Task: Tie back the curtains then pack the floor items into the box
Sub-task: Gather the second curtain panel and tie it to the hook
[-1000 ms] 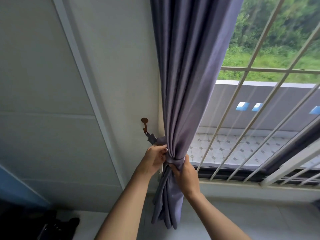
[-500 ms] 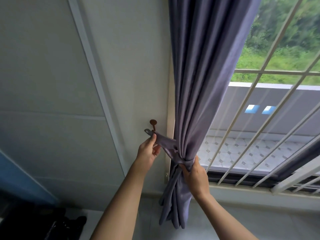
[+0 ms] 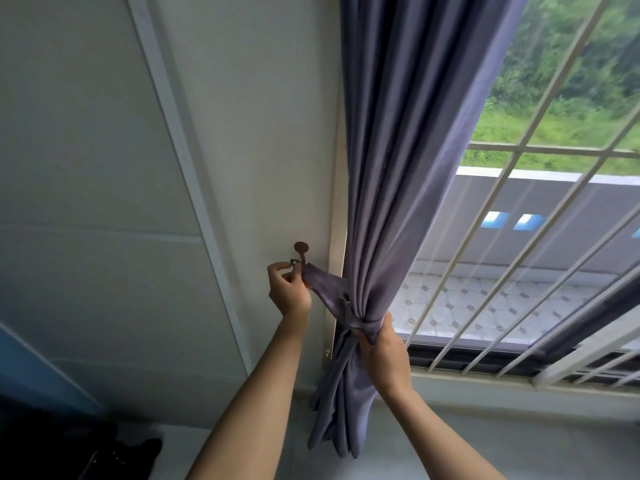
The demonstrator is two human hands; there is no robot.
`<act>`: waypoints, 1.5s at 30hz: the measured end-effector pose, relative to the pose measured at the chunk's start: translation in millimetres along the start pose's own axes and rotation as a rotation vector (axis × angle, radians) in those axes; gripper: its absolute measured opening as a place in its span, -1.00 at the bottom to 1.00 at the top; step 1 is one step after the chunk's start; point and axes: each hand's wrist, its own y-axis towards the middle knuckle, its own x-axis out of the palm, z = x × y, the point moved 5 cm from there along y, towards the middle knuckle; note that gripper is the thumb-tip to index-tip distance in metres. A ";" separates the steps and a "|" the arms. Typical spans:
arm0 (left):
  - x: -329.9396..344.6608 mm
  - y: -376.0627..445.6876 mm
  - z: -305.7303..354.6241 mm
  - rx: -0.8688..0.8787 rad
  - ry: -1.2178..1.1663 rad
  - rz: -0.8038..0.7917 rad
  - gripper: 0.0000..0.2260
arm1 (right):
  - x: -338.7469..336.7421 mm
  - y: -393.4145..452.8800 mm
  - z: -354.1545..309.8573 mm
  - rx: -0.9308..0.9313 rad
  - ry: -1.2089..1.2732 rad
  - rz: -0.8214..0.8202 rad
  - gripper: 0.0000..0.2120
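My left hand (image 3: 289, 292) pinches the small metal ring (image 3: 294, 262) ending the grey-purple fabric tieback (image 3: 327, 289), just left of and below the brown round-headed wall hook (image 3: 301, 248), while my right hand (image 3: 382, 355) clutches the gathered grey-purple curtain (image 3: 391, 188).

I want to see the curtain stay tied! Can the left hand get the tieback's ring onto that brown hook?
Probably yes. The left hand pinches the tieback end right beside the brown hook, with nothing between them, while the right hand grips the gathered curtain.
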 end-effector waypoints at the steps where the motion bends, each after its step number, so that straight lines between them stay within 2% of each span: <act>1: 0.9 1.2 2.8 0.034 0.025 0.001 -0.85 | 0.2 0.6 0.0 0.006 0.004 -0.004 -0.61; 3: 3.2 5.1 5.8 0.075 0.053 -0.004 -0.90 | 0.5 1.4 -0.4 0.017 0.003 -0.009 -0.62; 8: 6.0 8.1 8.8 0.112 0.120 -0.022 -0.83 | 1.1 2.7 -1.5 0.014 0.013 -0.004 -0.63; 18: 4.1 13.6 0.5 0.218 0.117 -0.091 -0.84 | 2.4 8.9 1.4 0.017 0.092 -0.030 -0.67; 26: 4.0 10.7 -9.1 0.213 0.026 -0.017 -0.87 | -2.3 16.1 -3.3 0.013 0.199 -0.088 -0.60; 33: 2.9 14.1 -11.6 0.255 0.108 -0.033 -0.86 | -4.5 14.4 -7.5 0.011 0.205 -0.095 -0.63; 37: 6.5 16.3 -3.2 0.315 0.142 -0.051 -0.87 | -3.4 15.6 -7.9 0.017 0.218 -0.169 -0.56; 43: 3.3 28.3 -25.7 0.181 0.357 -0.100 -0.86 | -4.7 21.6 -7.7 0.028 0.207 -0.231 -0.53; 45: 1.1 17.5 -22.0 0.251 0.334 -0.094 -0.82 | -5.5 22.5 -7.5 0.034 0.209 -0.223 -0.49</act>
